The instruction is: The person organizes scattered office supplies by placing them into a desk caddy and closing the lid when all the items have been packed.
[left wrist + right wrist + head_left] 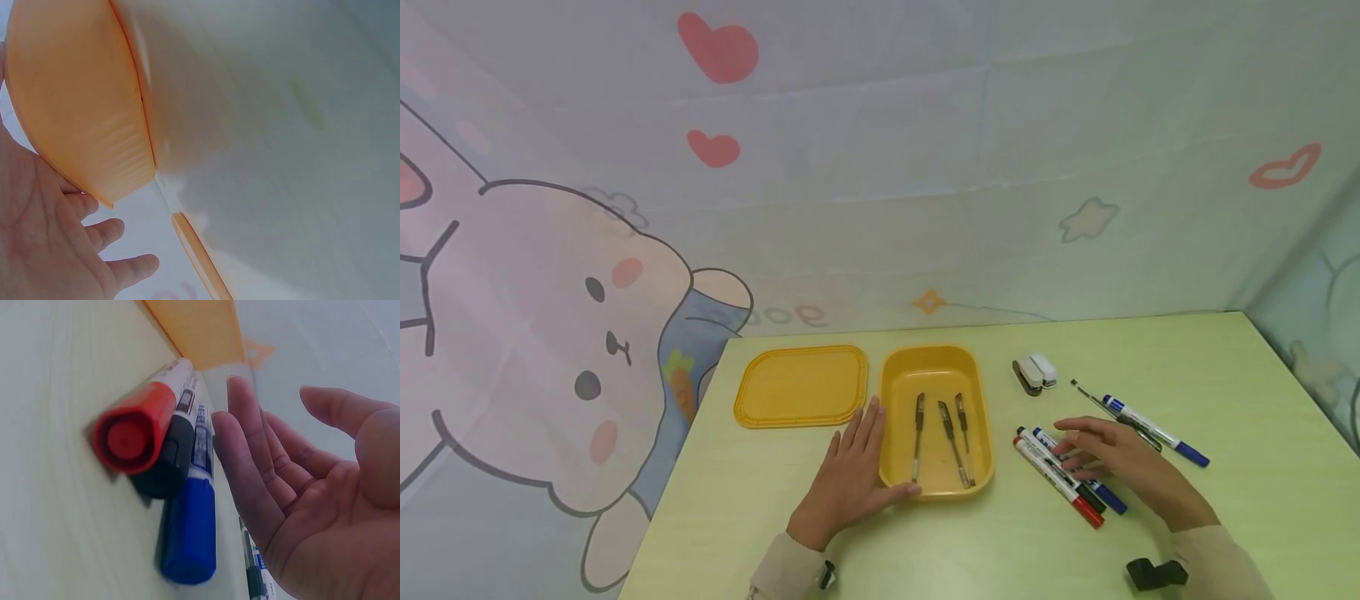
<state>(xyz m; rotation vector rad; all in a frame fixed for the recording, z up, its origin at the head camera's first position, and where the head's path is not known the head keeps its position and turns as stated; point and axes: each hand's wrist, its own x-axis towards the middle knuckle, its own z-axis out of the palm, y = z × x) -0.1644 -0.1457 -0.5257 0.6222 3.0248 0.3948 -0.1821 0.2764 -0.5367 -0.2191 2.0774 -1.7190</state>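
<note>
A yellow plastic tray (892, 383) stands mid-table with three dark-capped pens (952, 437) lying inside. Along its left rim rests my left hand (850, 483), fingers straight and thumb across the front edge; the left wrist view shows the palm beside the tray wall (75, 94). My right hand (1120, 458) hovers over three whiteboard markers, fingers loosely bent and holding nothing. These are a red-capped marker (139, 428), a black-capped marker (172, 450) and a blue-capped marker (190, 531), side by side. The fingertips hide part of the blue-capped one in the head view.
A flat yellow lid (801, 387) lies left of the tray. Behind the markers is a small grey-and-white stapler (1034, 373). Another blue-capped marker (1150, 425) and a thin dark pen (1093, 398) lie by the right hand. A printed curtain (880, 167) backs the table.
</note>
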